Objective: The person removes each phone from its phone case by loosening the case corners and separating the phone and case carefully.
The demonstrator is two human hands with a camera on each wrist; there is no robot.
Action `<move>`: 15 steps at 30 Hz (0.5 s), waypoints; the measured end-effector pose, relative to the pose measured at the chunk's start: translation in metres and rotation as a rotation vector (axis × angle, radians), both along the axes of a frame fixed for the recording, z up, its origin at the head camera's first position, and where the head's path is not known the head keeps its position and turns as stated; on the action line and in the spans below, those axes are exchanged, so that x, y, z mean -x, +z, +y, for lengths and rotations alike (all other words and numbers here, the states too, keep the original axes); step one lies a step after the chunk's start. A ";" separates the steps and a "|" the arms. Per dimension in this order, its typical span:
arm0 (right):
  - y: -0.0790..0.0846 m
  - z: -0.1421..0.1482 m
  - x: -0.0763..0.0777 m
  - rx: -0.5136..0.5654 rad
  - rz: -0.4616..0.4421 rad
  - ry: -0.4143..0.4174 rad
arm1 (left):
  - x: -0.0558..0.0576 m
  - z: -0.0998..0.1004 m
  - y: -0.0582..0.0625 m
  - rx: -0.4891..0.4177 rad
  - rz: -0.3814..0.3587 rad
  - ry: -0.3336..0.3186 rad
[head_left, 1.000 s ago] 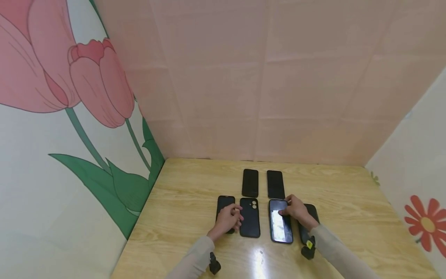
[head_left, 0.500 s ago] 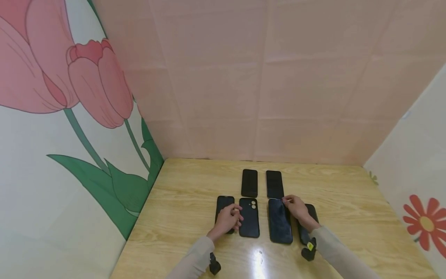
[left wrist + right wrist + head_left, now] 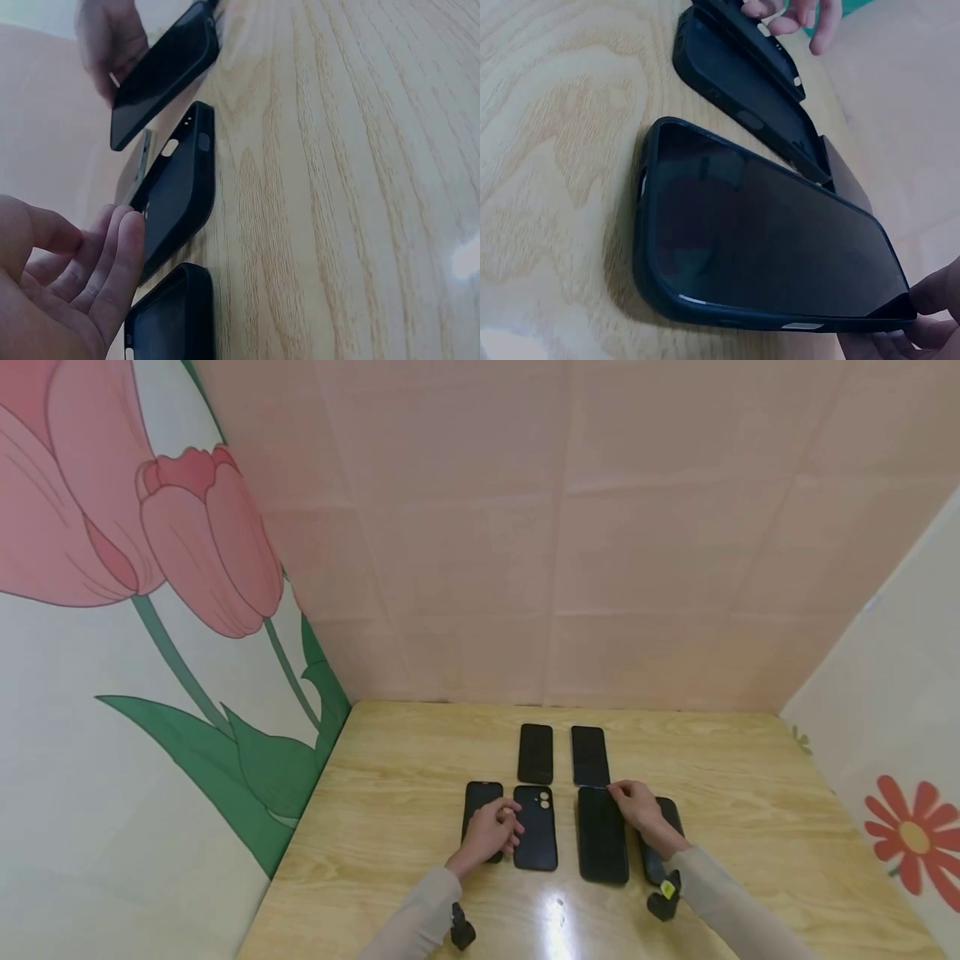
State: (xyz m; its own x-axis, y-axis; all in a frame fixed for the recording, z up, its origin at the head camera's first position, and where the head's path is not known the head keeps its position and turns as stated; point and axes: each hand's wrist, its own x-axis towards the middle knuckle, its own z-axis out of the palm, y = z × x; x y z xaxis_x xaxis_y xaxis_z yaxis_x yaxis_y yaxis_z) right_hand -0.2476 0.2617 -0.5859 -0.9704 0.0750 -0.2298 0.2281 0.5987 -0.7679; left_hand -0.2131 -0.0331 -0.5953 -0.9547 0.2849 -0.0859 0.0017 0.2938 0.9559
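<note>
My right hand pinches the upper right corner of a dark-screened phone. In the right wrist view this phone sits in a black case, and fingers hold its far corner. The left wrist view shows the phone's far end raised off the table. Just left of it lies an empty black phone case with camera holes. My left hand hovers with relaxed fingers between that case and another black case, which it partly hides. Nothing is in the left hand.
Two black phones lie side by side farther back on the wooden table. Under my right wrist is another black case, partly covered. A pink wall covering rises behind the table.
My right thumb has slid from the screen's middle to the phone's upper corner. The bright reflection on the screen is gone. The left hand has stayed in place.
</note>
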 end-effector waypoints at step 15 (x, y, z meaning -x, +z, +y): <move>0.016 -0.009 -0.005 0.028 0.068 0.024 | -0.003 0.002 0.001 -0.044 -0.058 -0.011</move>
